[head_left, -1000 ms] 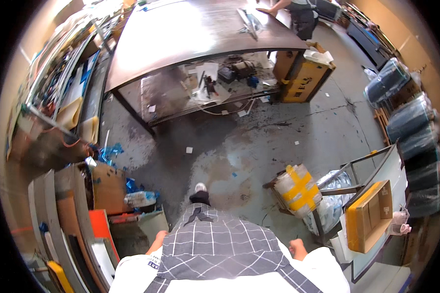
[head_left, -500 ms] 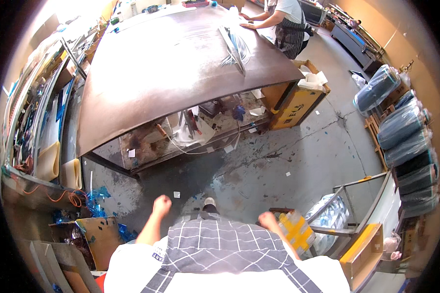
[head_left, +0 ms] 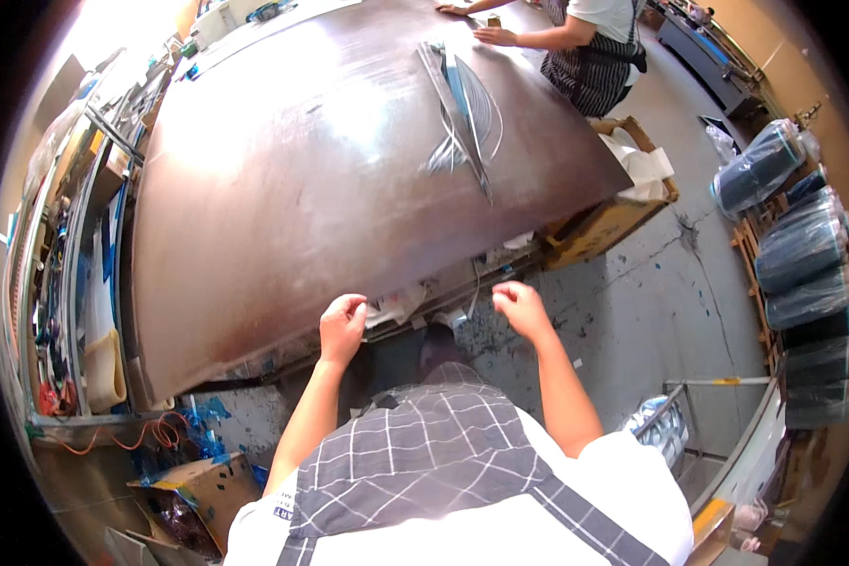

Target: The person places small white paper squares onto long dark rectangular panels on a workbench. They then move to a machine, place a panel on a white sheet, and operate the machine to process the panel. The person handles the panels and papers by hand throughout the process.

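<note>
My left hand (head_left: 342, 328) is raised in front of me with its fingers curled in, just off the near edge of the wide brown table (head_left: 283, 236). Level with it on the right, my right hand (head_left: 520, 309) is likewise closed, over the floor. Nothing shows in either hand, and neither appears to touch the table. On the tabletop lie a long, narrow metal-looking strip (head_left: 455, 123) and a loose bundle of thin pale strands (head_left: 481, 118). A co-worker's hand (head_left: 495, 36) rests on the far right part of the table.
The co-worker in a striped apron (head_left: 583, 66) stands at the table's right side. An open carton (head_left: 646, 179) with white scraps stands by its right corner. Plastic-wrapped rolls (head_left: 802, 245) line the right wall. A metal frame (head_left: 717, 382) stands near right; crowded shelving (head_left: 66, 292) runs along the left.
I have come closer to the table, which fills more of the view. Both my hands have risen forward from beside my body. The co-worker's arms now reach further over the tabletop.
</note>
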Action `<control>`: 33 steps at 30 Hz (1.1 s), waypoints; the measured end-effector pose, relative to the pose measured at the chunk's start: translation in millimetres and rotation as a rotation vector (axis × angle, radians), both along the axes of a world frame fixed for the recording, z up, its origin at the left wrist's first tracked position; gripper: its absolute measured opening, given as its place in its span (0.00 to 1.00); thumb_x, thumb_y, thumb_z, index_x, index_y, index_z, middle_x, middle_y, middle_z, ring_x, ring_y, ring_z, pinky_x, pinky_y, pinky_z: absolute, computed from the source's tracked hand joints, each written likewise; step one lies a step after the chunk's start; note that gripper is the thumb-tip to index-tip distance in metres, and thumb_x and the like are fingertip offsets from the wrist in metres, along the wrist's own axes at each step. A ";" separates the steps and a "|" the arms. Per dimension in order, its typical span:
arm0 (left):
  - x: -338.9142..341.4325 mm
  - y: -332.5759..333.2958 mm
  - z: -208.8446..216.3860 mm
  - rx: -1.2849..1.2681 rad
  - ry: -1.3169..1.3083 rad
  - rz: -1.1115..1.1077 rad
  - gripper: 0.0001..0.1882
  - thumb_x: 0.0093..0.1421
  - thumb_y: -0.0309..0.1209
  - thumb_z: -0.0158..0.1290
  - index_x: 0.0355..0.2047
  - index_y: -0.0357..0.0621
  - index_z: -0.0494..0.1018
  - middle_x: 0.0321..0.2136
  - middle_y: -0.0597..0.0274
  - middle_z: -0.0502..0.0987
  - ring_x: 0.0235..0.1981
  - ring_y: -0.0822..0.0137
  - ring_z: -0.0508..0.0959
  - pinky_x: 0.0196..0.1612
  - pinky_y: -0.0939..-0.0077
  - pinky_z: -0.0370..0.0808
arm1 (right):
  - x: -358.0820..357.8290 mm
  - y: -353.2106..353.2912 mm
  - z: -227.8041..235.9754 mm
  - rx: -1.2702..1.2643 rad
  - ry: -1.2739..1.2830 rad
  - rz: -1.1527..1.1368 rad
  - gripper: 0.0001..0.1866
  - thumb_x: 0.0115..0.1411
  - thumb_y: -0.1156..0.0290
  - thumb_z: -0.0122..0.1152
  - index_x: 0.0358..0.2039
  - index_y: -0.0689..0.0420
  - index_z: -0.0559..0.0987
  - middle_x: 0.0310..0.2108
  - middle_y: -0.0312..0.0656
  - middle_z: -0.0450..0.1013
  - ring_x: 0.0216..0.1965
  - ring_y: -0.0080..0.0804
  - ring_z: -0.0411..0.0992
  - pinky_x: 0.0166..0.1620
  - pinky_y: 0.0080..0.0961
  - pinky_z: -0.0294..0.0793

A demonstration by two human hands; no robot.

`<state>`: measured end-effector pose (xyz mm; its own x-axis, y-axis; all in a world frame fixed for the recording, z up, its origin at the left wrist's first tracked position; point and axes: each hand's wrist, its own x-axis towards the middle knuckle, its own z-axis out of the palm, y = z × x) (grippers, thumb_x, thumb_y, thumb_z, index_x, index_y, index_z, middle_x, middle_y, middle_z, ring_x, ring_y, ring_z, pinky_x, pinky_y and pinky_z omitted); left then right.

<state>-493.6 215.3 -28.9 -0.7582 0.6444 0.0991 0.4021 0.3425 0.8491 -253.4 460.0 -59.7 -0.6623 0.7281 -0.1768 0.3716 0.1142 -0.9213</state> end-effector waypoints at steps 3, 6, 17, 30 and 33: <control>-42.1 32.2 -2.5 -0.061 -0.006 0.063 0.07 0.56 0.25 0.52 0.34 0.36 0.75 0.24 0.65 0.75 0.25 0.77 0.72 0.32 0.82 0.71 | -96.5 92.3 42.4 0.223 -0.018 -0.043 0.15 0.52 0.65 0.59 0.36 0.62 0.77 0.32 0.48 0.77 0.35 0.36 0.76 0.40 0.28 0.73; -64.7 64.0 9.1 -0.066 -0.053 0.118 0.07 0.56 0.26 0.52 0.33 0.36 0.75 0.24 0.65 0.75 0.26 0.77 0.73 0.33 0.81 0.71 | -182.1 168.4 51.3 0.518 -0.115 -0.120 0.14 0.51 0.64 0.60 0.33 0.61 0.76 0.31 0.50 0.74 0.36 0.48 0.73 0.40 0.38 0.72; -92.3 113.4 6.8 -0.063 -0.324 0.204 0.07 0.55 0.27 0.53 0.33 0.36 0.75 0.24 0.65 0.75 0.25 0.77 0.72 0.32 0.80 0.71 | -275.2 247.0 40.6 0.394 -0.659 -0.008 0.19 0.43 0.63 0.59 0.34 0.61 0.73 0.37 0.53 0.75 0.41 0.50 0.73 0.45 0.40 0.72; -185.6 349.1 31.7 -0.023 -0.394 -0.384 0.11 0.57 0.30 0.53 0.37 0.36 0.74 0.30 0.67 0.76 0.32 0.77 0.73 0.37 0.81 0.71 | -260.2 260.9 90.4 0.351 -0.634 0.042 0.20 0.46 0.65 0.58 0.37 0.65 0.72 0.36 0.58 0.74 0.41 0.54 0.72 0.46 0.43 0.71; -185.1 391.5 19.2 -0.009 -0.625 -0.360 0.15 0.58 0.35 0.53 0.41 0.37 0.72 0.33 0.67 0.75 0.35 0.76 0.73 0.38 0.80 0.70 | -263.4 255.2 102.3 0.338 -0.616 0.049 0.22 0.47 0.67 0.59 0.40 0.65 0.68 0.36 0.59 0.74 0.41 0.56 0.72 0.47 0.42 0.71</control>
<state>-678.7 606.8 -9.7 -0.4119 0.8637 -0.2906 -0.0692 0.2884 0.9550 -516.8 715.2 42.6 -0.5476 0.7812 -0.2997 0.8015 0.3870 -0.4559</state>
